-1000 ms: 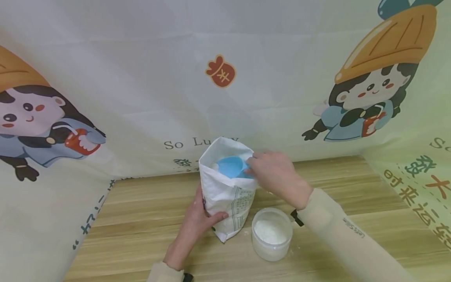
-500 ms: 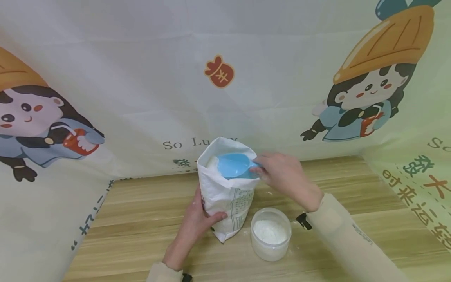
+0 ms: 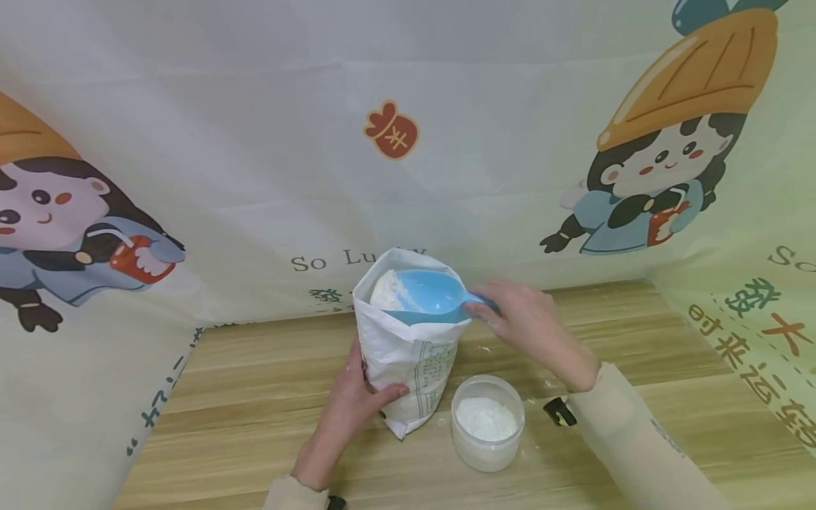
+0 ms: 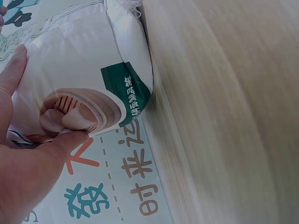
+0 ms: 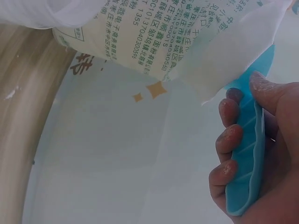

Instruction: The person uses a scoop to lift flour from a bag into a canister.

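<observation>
A white bag of flour stands upright on the table, its top open. My left hand grips the bag low on its left side; in the left wrist view the thumb and a finger press the printed front. My right hand holds a blue scoop by its handle, fingers curled round the ribbed grip. The scoop's bowl lies in the bag mouth, with white flour at its tip. White dust marks the right fingers. Right of the bag sits a clear round tub holding white powder.
The wood-grain table carries a few specks of powder around the tub. A printed cloth backdrop rises behind and at both sides, close behind the bag.
My right hand has lifted the scoop and drawn it slightly right, so more of its bowl and the flour show. The left hand keeps its hold on the bag.
</observation>
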A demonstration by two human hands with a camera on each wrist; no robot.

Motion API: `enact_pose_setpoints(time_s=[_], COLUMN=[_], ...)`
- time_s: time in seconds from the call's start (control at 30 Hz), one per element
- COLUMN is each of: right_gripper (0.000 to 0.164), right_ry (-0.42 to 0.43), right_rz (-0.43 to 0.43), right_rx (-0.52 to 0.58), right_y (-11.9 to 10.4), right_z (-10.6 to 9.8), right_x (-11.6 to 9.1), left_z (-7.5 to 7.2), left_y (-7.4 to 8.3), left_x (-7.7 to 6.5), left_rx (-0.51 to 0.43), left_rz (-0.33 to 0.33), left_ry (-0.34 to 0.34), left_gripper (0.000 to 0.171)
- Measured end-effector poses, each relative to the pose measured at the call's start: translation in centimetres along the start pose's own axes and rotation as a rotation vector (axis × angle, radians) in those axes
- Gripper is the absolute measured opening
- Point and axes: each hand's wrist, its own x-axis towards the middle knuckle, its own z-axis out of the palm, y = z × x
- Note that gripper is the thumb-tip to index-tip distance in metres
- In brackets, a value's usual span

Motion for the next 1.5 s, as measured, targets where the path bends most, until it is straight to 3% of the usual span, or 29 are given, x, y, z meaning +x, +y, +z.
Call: enact_pose_setpoints(time_s=[0.3,0.87,1.5], right_gripper=[0.024,0.023,0.017], right_ry=[0.069,0.171,0.212], right_rz=[-0.002,-0.013,-0.032], right_rx=[0.065,0.039,0.026], right_y=[0.4,1.2,2.6], right_z=[-0.6,-2.4,-4.2], right_x=[-1.1,-2.3,-4.9], left_z=[0.0,0.1,-0.1], left_y=[0.0,0.2,0.2], left_x=[0.0,0.1,0.0], left_rx=[0.003,0.014,0.029], left_rz=[-0.005,-0.01,-0.016], left_ry=[0.001,0.004,-0.001], left_gripper=[0.117,0.115,0.116])
